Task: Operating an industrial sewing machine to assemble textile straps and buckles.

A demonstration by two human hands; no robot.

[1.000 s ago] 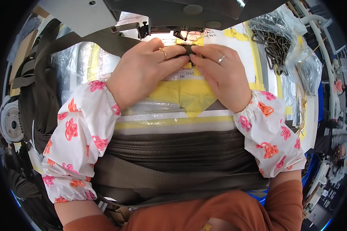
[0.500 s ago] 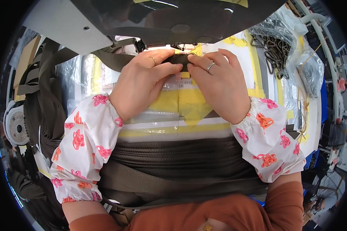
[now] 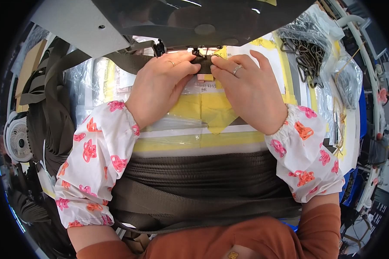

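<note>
A dark olive webbing strap lies under the front of a sewing machine, close by its presser foot. My left hand presses on it from the left, thumb and fingers together. From the other side my right hand has its fingertips on the strap's right part. The strap continues leftward behind my left hand as a loose band. Just in front of it, a small pink and yellow block sits on the taped work surface. The needle point cannot be made out.
A big bundle of dark webbing lies across my lap, and more webbing hangs at the left beside a small fan. Dark metal rings or hooks lie on clear plastic at the right. Yellow tape covers the work surface.
My fingers have shifted slightly on the strap, which now lies flatter and shows more between my hands. The right hand's fingers are straighter, and both forearms have moved a little right.
</note>
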